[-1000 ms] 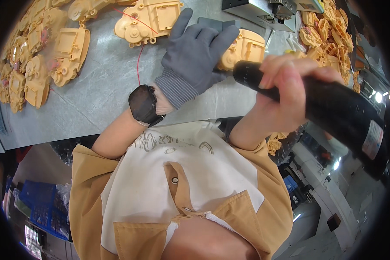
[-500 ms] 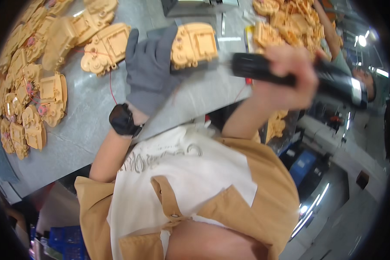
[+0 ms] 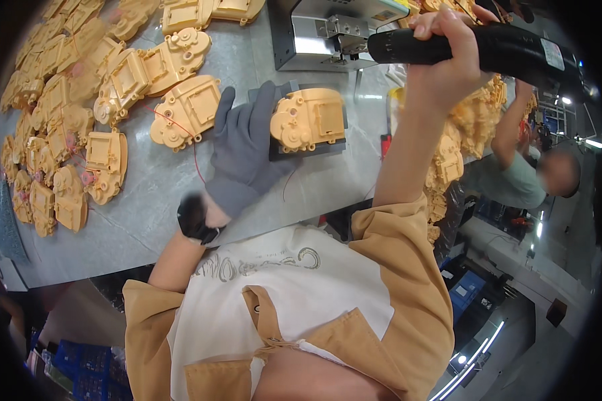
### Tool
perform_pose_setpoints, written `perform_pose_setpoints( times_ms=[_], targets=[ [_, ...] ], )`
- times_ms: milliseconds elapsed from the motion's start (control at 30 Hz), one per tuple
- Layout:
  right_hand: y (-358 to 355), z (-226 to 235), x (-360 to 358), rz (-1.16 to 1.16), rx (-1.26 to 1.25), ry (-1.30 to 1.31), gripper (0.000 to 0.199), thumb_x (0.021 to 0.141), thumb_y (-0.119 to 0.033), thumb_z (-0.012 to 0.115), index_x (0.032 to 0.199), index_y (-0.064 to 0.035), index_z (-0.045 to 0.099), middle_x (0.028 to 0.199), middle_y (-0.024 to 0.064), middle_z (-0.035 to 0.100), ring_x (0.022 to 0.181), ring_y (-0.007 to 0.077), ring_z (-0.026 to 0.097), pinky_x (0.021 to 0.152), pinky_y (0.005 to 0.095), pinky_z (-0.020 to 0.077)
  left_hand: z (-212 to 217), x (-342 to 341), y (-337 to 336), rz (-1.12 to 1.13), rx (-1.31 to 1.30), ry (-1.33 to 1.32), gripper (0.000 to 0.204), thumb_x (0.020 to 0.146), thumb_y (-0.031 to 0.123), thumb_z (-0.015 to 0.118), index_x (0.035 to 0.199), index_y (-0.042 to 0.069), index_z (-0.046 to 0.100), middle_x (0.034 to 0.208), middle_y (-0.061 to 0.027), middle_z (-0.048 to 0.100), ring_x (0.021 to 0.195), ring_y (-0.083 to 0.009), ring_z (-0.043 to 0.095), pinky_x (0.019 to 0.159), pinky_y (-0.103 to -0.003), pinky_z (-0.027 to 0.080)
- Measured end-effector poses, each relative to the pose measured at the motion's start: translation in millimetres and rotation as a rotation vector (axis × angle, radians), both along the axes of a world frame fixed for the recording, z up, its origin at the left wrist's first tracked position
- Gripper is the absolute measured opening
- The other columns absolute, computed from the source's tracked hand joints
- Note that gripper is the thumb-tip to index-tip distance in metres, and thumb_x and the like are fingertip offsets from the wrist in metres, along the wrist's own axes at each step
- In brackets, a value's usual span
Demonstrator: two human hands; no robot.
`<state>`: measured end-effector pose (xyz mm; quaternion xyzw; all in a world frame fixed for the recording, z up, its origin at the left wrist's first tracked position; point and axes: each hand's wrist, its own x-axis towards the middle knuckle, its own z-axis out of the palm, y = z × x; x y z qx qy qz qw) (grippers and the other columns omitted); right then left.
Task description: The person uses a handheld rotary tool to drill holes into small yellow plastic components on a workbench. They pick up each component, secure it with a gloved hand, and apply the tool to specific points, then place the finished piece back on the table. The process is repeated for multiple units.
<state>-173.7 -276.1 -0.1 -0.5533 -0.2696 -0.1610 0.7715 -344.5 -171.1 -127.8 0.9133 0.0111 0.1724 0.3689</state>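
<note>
Left hand (image 3: 247,150), in a grey glove, lies flat on the grey worktable (image 3: 147,220), fingers spread wide and gripping nothing; its fingertips (image 3: 269,93) press against the left edge of a yellow plastic housing (image 3: 309,119), which sits on a dark pad (image 3: 308,148) just right of those fingers. Left of the thumb, touching close, lies another yellow housing (image 3: 186,110) with a thin red wire (image 3: 195,150) trailing past the glove. Right hand (image 3: 448,63), bare, is raised above and right of the part, fingers wrapped tight round a black electric screwdriver (image 3: 475,50). Beyond the fingertips stands a metal box (image 3: 328,33). Heaps of yellow housings (image 3: 60,154) spread far left
</note>
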Motion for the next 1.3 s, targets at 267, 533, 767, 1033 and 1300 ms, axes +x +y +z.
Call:
perform_pose_setpoints(
  times_ms=[267,533,767,1033,1300],
  targets=[
    [6.0,-15.3,11.5,-0.057,-0.311,-0.115,0.033,0.072,0.006,0.054,0.103,0.0012,0.043,0.057,0.0063,0.048,0.046,0.0151,0.048,0.051,0.0280,0.0424,17.6,5.3,-10.3,-0.064,-0.045,-0.155,0.086,0.055,0.026,0.081,0.128,0.009,0.039,0.124,-0.0179,0.041,0.112,-0.0363,0.044,0.093,-0.045,0.037],
    [-35.8,-12.8,-66.0,0.176,-0.066,0.091,0.040,0.074,0.004,0.050,0.110,0.0005,0.034,0.059,0.0090,0.048,0.043,0.0157,0.045,0.048,0.0317,0.0439,-14.0,20.4,-7.2,-0.106,-0.084,-0.149,0.078,0.052,0.022,0.082,0.122,0.017,0.047,0.125,-0.0177,0.044,0.108,-0.0355,0.049,0.088,-0.043,0.041],
    [-44.0,-18.9,-89.7,0.145,-0.126,0.092,0.043,0.074,0.001,0.050,0.112,0.0035,0.031,0.057,0.0075,0.044,0.043,0.0150,0.042,0.047,0.0319,0.0423,-17.0,14.7,-8.0,-0.101,-0.090,-0.096,0.073,0.056,0.026,0.081,0.121,0.020,0.048,0.121,-0.0126,0.045,0.110,-0.0317,0.045,0.090,-0.042,0.038],
    [-43.5,-24.5,-86.3,0.091,-0.114,0.125,0.045,0.073,-0.001,0.049,0.113,0.0040,0.030,0.057,0.0078,0.043,0.043,0.0155,0.042,0.049,0.0338,0.0432,-16.9,15.2,-8.1,-0.098,-0.071,-0.117,0.074,0.056,0.027,0.081,0.122,0.018,0.048,0.121,-0.0140,0.047,0.108,-0.0325,0.048,0.090,-0.042,0.040],
    [-49.7,-29.9,-84.9,0.118,-0.093,0.143,0.049,0.073,-0.002,0.048,0.117,0.0034,0.027,0.058,0.0075,0.042,0.045,0.0163,0.043,0.051,0.0349,0.0431,-18.3,14.0,-6.7,-0.103,-0.069,-0.143,0.073,0.057,0.035,0.080,0.121,0.016,0.048,0.120,-0.0156,0.046,0.108,-0.0340,0.047,0.090,-0.043,0.040]
  ],
)
